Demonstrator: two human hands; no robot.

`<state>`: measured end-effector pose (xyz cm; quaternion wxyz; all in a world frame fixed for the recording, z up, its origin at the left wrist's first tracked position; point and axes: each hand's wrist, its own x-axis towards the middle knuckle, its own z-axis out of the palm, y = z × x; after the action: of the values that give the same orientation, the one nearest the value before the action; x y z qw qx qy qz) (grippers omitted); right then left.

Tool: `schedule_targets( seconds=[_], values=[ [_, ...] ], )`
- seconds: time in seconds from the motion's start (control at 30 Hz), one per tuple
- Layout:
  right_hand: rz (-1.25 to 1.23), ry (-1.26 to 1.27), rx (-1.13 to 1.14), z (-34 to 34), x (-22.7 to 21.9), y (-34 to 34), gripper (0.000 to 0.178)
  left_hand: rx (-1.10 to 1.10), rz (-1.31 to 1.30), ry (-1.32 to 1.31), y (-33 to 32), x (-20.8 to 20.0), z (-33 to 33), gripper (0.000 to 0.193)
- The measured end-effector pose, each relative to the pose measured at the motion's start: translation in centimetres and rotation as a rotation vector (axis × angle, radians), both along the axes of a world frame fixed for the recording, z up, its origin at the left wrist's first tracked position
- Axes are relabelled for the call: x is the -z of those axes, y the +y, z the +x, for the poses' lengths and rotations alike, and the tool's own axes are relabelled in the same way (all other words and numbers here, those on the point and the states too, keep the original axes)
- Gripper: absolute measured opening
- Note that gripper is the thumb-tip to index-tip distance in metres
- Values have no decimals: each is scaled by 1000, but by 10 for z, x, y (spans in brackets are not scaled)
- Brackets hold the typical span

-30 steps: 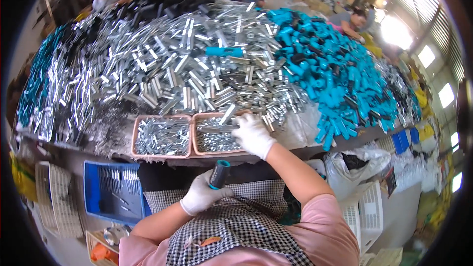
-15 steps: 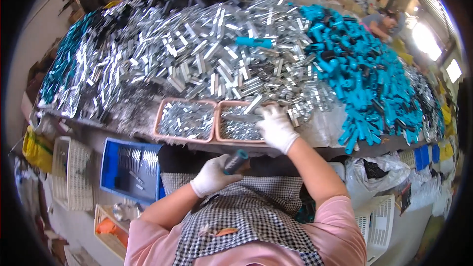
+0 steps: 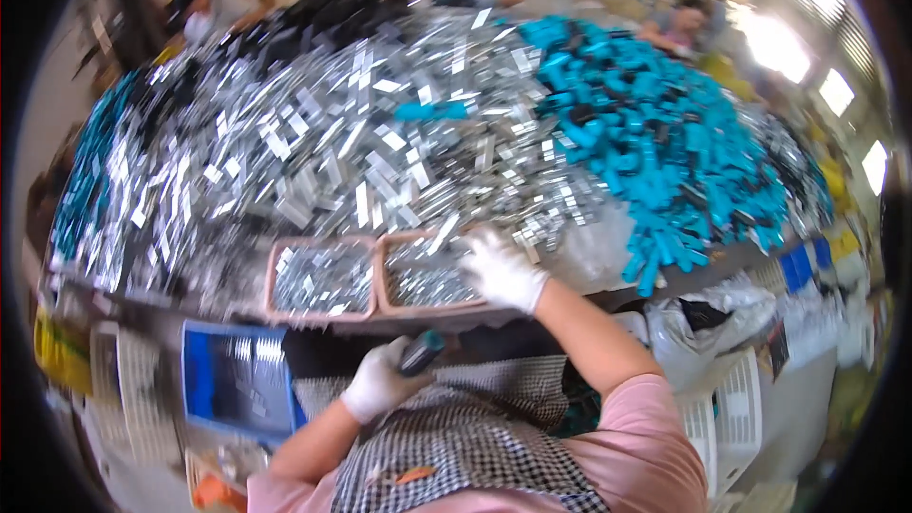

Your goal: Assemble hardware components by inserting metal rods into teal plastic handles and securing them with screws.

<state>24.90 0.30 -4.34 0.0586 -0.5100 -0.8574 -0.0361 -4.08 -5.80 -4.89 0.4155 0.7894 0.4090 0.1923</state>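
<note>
My right hand has stayed at the right pink tray of metal pieces on the desk; whether its fingers are closed I cannot tell. My left hand clamps a dark-handled tool near my checked apron.

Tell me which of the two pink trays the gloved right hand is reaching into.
The right-hand pink tray, the one nearer the blue pile. The right hand rests over its far right corner, while the left pink tray has no hand over it.
</note>
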Motion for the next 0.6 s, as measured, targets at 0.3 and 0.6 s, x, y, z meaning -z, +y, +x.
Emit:
schedule_targets(
  seconds=[0.3,0.6],
  values=[
    [-85,934,15,-4,-37,-33,23,-58,26,46,14,-21,11,51],
    [-204,862,-69,-18,-21,-94,54,223,286,123,31,-9,45,43]
  ],
)
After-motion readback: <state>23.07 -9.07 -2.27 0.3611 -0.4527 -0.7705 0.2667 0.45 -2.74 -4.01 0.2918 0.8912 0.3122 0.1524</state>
